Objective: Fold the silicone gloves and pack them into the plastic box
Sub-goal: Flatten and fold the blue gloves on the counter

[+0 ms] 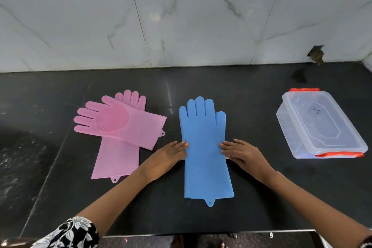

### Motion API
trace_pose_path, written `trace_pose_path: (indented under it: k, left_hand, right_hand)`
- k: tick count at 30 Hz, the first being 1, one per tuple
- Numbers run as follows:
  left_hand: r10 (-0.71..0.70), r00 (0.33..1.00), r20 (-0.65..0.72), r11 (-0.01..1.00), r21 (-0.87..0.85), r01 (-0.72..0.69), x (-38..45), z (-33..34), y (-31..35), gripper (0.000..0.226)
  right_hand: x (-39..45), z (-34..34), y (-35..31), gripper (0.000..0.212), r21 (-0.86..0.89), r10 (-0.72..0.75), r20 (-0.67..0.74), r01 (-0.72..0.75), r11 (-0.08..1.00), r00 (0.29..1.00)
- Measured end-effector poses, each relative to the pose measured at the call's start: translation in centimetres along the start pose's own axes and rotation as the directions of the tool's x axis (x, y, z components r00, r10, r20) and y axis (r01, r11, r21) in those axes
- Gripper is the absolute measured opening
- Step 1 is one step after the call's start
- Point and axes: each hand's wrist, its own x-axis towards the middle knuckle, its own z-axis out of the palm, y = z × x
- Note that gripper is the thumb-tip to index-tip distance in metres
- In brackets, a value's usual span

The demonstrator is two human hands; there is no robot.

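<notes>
I looked down through the head camera, and the job had hardly begun. The blue glove [206,147] lay flat and long on the black counter [261,197], fingers pointing to the wall. From its bottom edge I thought two blue gloves lay one on the other, but I could not be sure. The left hand [171,154] touched its left edge and the right hand [242,152] touched its right edge. Both hands had straight, flat fingers. They pressed the glove and did not grab it.

No glove was folded yet. The two pink gloves [118,127] lay well off to the left, one crossed over the other, and nobody was touching them. The plastic box [320,125] sat well off to the right with its clear lid on top and red clips at both ends. I judged the lid still had to come off before anything could go in.

So all the folding and all the packing was left to do.

I saw a small dark mark on the lid, but it was too small to read. I saw no names or words on the gloves.
</notes>
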Motion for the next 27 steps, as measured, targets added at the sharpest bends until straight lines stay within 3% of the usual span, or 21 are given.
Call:
trace_pose_path:
  k: [3,5,7,9,10,12,14,15,17,19,20,22,24,25,27]
  left_hand:
    - [-0.098,0.992,-0.081,0.992,-0.082,0.092,-0.1,0.4,0.6,0.034]
    - [-0.389,0.911,-0.141,0.880,-0.348,0.322,0.5,0.8,1.8,0.024]
    - [-0.713,0.688,-0.131,0.617,-0.583,0.529,2.0,1.0,3.0,0.014]
    - [-0.886,0.440,-0.146,0.422,-0.646,0.636,3.6,1.4,3.6,0.006]
    - [-0.922,0.357,-0.147,0.361,-0.660,0.659,4.1,1.5,3.9,0.008]
    - [-0.949,0.281,-0.145,0.305,-0.652,0.694,4.7,1.8,4.4,0.017]
    - [-0.946,0.272,-0.174,0.322,-0.559,0.764,4.9,2.0,4.7,0.017]
    - [-0.939,0.284,-0.194,0.344,-0.514,0.786,4.9,2.1,4.8,0.017]
    - [-0.920,0.319,-0.228,0.390,-0.455,0.800,4.9,2.0,4.8,0.017]
    - [-0.901,0.357,-0.246,0.431,-0.406,0.806,4.8,1.8,4.9,0.017]
    - [-0.891,0.380,-0.248,0.451,-0.382,0.807,4.7,1.8,5.0,0.016]
    - [-0.872,0.416,-0.259,0.483,-0.309,0.819,4.3,1.9,5.0,0.010]
    - [-0.836,0.454,-0.308,0.529,-0.234,0.816,4.0,2.2,5.0,0.018]
    - [-0.797,0.500,-0.339,0.582,-0.208,0.786,3.9,2.3,5.0,0.028]
    - [-0.659,0.666,-0.350,0.740,-0.141,0.658,4.2,2.5,4.7,0.043]
  right_hand:
    - [0.2,0.1,-0.3,0.021,-0.007,0.028,-0.058,-0.029,1.000,0.998]
    - [0.8,0.3,-1.1,0.015,0.124,0.229,-0.155,-0.211,0.970,0.961]
    - [2.5,0.3,-2.2,0.007,0.326,0.528,-0.200,-0.452,0.830,0.825]
    - [4.6,0.2,-2.7,0.014,0.383,0.714,-0.164,-0.623,0.682,0.680]
    - [5.3,0.1,-2.9,0.017,0.369,0.756,-0.139,-0.675,0.639,0.640]
    - [6.0,0.1,-3.6,0.014,0.338,0.798,-0.140,-0.729,0.595,0.586]
    - [5.6,0.5,-4.8,0.010,0.294,0.792,-0.253,-0.735,0.611,0.556]
    - [5.4,1.1,-5.3,0.020,0.231,0.737,-0.344,-0.708,0.667,0.582]
    - [5.7,2.2,-6.3,0.038,-0.027,0.498,-0.411,-0.557,0.830,0.763]
    - [7.2,3.1,-6.5,0.048,-0.250,0.298,-0.226,-0.351,0.902,0.927]
    - [8.1,3.5,-6.3,0.051,-0.298,0.271,-0.110,-0.292,0.909,0.956]
    - [9.4,4.1,-5.3,0.054,-0.341,0.312,0.041,-0.280,0.897,0.949]
    - [9.6,4.9,-4.4,0.055,-0.345,0.373,0.072,-0.328,0.879,0.925]
    - [9.5,5.2,-4.2,0.055,-0.343,0.388,0.074,-0.342,0.875,0.919]
    - [9.4,5.5,-3.9,0.055,-0.355,0.380,0.082,-0.330,0.875,0.921]
